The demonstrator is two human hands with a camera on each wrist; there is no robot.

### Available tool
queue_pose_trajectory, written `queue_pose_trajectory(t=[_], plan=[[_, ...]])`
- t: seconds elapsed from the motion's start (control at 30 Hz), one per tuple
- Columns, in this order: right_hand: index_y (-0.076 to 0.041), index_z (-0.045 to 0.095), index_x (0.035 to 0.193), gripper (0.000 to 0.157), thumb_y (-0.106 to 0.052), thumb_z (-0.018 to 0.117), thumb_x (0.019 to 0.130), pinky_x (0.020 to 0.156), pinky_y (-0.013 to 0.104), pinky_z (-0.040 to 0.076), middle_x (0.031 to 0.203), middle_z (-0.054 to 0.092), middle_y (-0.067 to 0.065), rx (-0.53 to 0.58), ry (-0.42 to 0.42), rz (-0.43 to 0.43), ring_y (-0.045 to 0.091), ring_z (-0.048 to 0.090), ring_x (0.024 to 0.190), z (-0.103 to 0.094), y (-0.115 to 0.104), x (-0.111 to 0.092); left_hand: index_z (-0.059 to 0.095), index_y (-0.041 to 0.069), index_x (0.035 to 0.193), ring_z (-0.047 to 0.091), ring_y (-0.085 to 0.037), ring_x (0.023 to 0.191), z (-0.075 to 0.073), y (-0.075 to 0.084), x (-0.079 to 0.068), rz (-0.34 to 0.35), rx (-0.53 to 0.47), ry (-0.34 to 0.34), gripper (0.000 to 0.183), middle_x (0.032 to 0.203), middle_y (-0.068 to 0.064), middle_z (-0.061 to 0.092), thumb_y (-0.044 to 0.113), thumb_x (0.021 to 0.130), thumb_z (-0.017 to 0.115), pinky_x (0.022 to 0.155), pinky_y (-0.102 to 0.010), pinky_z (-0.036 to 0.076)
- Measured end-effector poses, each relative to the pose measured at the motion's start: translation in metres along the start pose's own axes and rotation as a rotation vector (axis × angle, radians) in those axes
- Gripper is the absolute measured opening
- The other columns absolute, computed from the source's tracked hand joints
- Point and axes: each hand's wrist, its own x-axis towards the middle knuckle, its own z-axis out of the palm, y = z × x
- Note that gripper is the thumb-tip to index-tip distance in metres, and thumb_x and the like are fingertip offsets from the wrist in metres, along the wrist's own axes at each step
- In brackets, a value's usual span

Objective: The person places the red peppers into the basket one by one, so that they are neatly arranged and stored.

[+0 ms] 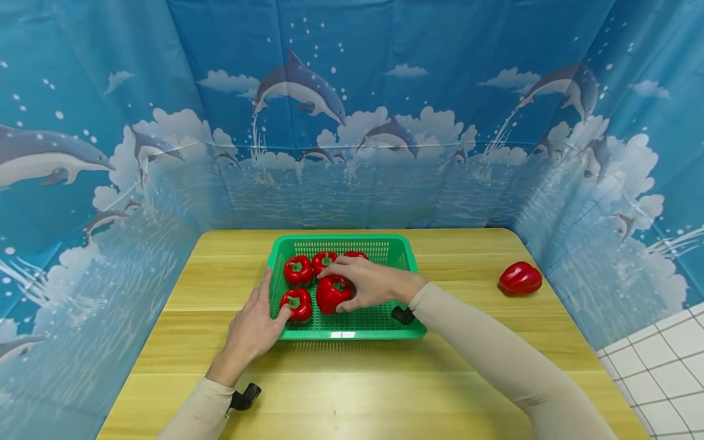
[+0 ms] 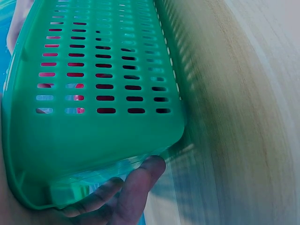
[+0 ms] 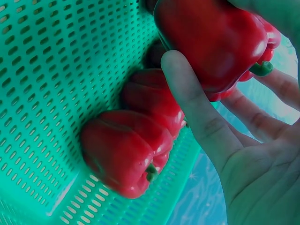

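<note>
A green plastic basket (image 1: 352,335) stands on the table with several red bell peppers inside. My right hand (image 1: 365,284) grips one red bell pepper (image 1: 332,296) over the middle of the basket, thumb on the near side and fingers across the far side. In the right wrist view that bell pepper (image 3: 211,42) is above two others, its green stem showing. My left hand (image 1: 254,327) holds the basket's left end, with the thumb over the rim beside a front-left bell pepper (image 1: 299,308). In the left wrist view, fingers (image 2: 133,192) lie against the basket's outer wall.
Another red bell pepper (image 1: 519,279) lies on its side at the table's right. More bell peppers (image 1: 297,272) sit along the back of the basket. A blue dolphin-print curtain (image 1: 352,183) hangs behind and beside the wooden table (image 1: 352,397).
</note>
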Motion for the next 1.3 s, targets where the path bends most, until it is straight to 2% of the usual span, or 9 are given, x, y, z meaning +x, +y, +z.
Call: queue_pose_trajectory(t=[0.23, 0.47, 0.83, 1.03, 1.3], plan=[[-0.022, 0.058, 0.171, 0.078, -0.042, 0.089, 0.102, 0.130, 0.072, 0.049, 0.185, 0.046, 0.017, 0.003, -0.032, 0.023, 0.046, 0.037, 0.174, 0.004, 0.000, 0.005, 0.009, 0.016, 0.190, 0.081, -0.050, 0.102, 0.000, 0.000, 0.000, -0.005, 0.000, -0.005, 0.099, 0.178, -0.031, 0.050, 0.043, 0.114, 0.065, 0.078, -0.061, 0.066], [-0.025, 0.058, 0.171, 0.078, -0.044, 0.088, 0.102, 0.130, 0.073, 0.048, 0.186, 0.043, 0.020, -0.024, -0.037, 0.010, 0.048, 0.040, 0.172, 0.007, 0.002, 0.010, 0.009, 0.016, 0.190, 0.081, -0.053, 0.108, 0.000, 0.000, 0.000, -0.006, 0.000, -0.007, 0.099, 0.181, -0.031, 0.047, 0.044, 0.114, 0.065, 0.080, -0.063, 0.067], [-0.026, 0.059, 0.171, 0.077, -0.044, 0.088, 0.103, 0.131, 0.076, 0.045, 0.188, 0.041, 0.020, -0.044, -0.064, 0.034, 0.050, 0.041, 0.172, 0.010, 0.002, 0.017, 0.010, 0.016, 0.190, 0.081, -0.050, 0.102, 0.000, 0.000, -0.001, -0.004, 0.003, 0.001, 0.099, 0.178, -0.031, 0.050, 0.043, 0.113, 0.066, 0.078, -0.061, 0.067], [-0.024, 0.060, 0.170, 0.075, -0.042, 0.090, 0.103, 0.132, 0.074, 0.045, 0.187, 0.041, 0.020, -0.052, -0.077, 0.044, 0.050, 0.041, 0.173, 0.013, 0.003, 0.021, 0.010, 0.016, 0.190, 0.077, -0.040, 0.085, 0.000, 0.001, 0.000, -0.011, 0.000, -0.006, 0.100, 0.177, -0.032, 0.051, 0.043, 0.112, 0.067, 0.065, -0.047, 0.060], [-0.019, 0.066, 0.162, 0.069, -0.040, 0.093, 0.102, 0.130, 0.059, 0.054, 0.175, 0.060, 0.015, -0.100, -0.062, 0.023, 0.043, 0.051, 0.167, 0.016, 0.002, 0.026, 0.010, 0.015, 0.190, 0.077, -0.038, 0.083, -0.001, 0.002, 0.000, -0.011, 0.006, -0.009, 0.100, 0.178, -0.032, 0.049, 0.043, 0.112, 0.066, 0.063, -0.045, 0.057]])
